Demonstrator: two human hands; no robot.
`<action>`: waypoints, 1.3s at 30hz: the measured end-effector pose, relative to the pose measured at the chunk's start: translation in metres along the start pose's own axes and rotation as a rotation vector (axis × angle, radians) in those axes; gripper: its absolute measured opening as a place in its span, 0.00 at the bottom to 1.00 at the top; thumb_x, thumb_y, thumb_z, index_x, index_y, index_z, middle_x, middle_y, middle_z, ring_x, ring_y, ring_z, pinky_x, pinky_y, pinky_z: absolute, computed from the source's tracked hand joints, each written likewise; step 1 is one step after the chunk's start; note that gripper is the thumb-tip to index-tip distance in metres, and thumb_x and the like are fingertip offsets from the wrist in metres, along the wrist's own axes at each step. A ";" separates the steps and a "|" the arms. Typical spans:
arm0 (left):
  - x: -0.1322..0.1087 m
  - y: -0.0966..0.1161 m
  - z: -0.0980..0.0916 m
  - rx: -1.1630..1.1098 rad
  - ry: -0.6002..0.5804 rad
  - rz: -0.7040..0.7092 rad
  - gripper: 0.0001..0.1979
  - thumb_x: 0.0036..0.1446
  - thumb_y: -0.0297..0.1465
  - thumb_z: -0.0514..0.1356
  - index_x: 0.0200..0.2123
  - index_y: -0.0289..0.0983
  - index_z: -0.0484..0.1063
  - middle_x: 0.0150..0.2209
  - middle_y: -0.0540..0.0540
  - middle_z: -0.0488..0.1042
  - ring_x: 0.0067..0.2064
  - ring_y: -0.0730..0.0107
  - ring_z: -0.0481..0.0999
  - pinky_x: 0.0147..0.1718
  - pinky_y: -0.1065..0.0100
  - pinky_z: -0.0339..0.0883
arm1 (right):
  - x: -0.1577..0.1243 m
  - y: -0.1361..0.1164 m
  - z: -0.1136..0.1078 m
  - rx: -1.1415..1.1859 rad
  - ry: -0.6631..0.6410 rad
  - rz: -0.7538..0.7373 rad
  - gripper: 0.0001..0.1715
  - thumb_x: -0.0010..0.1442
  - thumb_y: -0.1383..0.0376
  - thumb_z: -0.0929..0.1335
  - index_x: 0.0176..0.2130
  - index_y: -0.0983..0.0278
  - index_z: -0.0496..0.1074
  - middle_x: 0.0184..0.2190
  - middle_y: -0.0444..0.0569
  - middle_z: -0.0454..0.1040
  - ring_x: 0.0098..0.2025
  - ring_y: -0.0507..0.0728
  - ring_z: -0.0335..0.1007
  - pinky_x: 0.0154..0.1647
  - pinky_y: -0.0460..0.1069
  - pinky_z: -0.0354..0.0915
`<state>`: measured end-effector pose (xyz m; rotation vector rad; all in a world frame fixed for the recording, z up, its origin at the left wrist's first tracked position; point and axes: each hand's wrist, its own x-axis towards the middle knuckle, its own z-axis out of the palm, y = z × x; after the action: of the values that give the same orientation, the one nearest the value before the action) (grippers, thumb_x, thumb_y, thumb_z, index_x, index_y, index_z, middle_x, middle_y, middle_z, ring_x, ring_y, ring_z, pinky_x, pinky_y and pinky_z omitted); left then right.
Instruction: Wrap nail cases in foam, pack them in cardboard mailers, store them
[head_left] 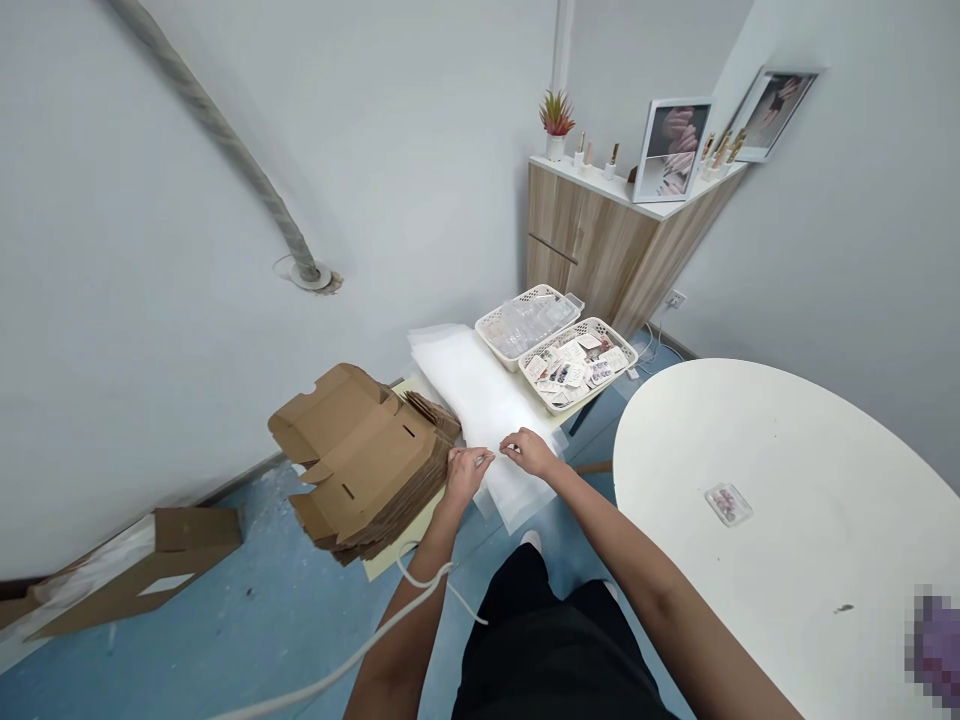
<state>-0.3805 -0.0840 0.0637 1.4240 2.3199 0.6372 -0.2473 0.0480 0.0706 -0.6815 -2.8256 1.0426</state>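
A stack of white foam sheets [472, 390] lies on a low table in front of me. My left hand [465, 472] and my right hand [529, 452] both rest on the near end of that stack, fingers curled and pinching at the top sheet's edge. Just left of my left hand sits a pile of flat brown cardboard boxes [360, 460], the top one partly unfolded with its flaps up.
Two white baskets stand at the stack's far end, one with clear packets [525, 322], one with small cards [577, 368]. A round white table [787, 480] with a small clear case [727, 503] is at my right. A wooden cabinet [600, 240] stands in the corner. Cardboard [150, 570] lies on the floor.
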 end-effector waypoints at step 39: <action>0.018 0.126 0.042 0.139 -0.079 0.644 0.24 0.53 0.19 0.49 0.51 0.37 0.71 0.57 0.42 0.72 0.60 0.64 0.68 0.64 0.54 0.53 | -0.182 0.078 -0.082 -0.438 0.506 0.101 0.17 0.63 0.76 0.58 0.41 0.62 0.71 0.53 0.54 0.71 0.50 0.62 0.61 0.49 0.58 0.60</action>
<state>-0.2738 -0.0095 0.0953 2.2408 1.8526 0.5699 -0.0364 0.0735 0.1024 -0.9642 -2.5822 0.1921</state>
